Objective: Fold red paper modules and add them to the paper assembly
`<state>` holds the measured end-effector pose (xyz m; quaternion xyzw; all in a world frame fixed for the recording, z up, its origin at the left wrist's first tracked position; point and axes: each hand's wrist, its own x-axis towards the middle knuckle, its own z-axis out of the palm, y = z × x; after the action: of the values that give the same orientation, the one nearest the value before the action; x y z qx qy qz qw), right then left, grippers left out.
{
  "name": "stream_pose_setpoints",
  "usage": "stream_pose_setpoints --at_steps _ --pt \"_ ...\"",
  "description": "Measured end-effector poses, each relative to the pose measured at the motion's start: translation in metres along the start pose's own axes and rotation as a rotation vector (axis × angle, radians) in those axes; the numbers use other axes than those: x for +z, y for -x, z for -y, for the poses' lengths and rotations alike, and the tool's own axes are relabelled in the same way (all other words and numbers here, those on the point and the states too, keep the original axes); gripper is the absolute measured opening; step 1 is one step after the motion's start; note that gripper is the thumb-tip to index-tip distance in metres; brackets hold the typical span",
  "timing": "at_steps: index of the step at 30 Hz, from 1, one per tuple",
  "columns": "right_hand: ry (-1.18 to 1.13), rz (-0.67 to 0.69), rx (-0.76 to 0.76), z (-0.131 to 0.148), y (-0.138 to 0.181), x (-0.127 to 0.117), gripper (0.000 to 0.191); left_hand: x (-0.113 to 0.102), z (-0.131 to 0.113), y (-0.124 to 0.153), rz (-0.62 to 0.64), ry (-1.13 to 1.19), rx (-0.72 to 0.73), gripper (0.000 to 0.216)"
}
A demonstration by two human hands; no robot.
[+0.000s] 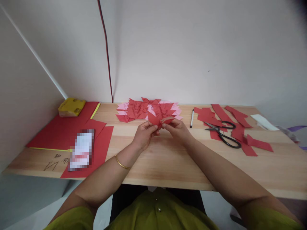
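Note:
Over the middle of the table, my left hand (145, 132) and my right hand (177, 128) meet around a small piece of folded red paper (154, 119). Each hand pinches it between thumb and fingers. Pointed ends of the paper stick up to the left and right; the part inside my fingers is hidden. Just behind my hands, rows of folded red and pink paper pieces (137, 110) with sharp tips lie near the wall. A gold bangle (122, 162) circles my left wrist.
Black-handled scissors (219, 131) lie on red paper scraps (243, 140) at right, beside a white pen (192, 118). Large red sheets (59, 132) cover the left, bearing a yellow packet (72, 107) and a blurred-out rectangular object (82, 150). A white folded piece (263, 122) lies far right.

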<state>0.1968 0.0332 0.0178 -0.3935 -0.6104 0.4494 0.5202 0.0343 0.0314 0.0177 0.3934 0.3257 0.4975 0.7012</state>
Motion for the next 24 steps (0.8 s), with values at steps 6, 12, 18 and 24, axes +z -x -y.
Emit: stream_pose_setpoints --at_steps 6,12,18,24 --pt "-0.09 0.013 0.019 0.003 0.0 0.0022 0.014 0.0003 0.002 0.0006 0.001 -0.029 0.013 0.018" --pt "-0.128 -0.001 0.026 0.0011 -0.0012 0.0032 0.018 -0.0001 0.005 0.0 -0.035 -0.099 0.037 0.018" --pt "-0.164 -0.032 0.054 0.0012 -0.001 0.0058 0.019 -0.0006 0.0053 -0.0001 -0.061 -0.112 0.017 0.016" --pt "-0.147 -0.038 0.066 0.005 -0.0006 0.0073 0.018 0.0006 0.0042 -0.0004 -0.07 -0.066 -0.017 0.015"
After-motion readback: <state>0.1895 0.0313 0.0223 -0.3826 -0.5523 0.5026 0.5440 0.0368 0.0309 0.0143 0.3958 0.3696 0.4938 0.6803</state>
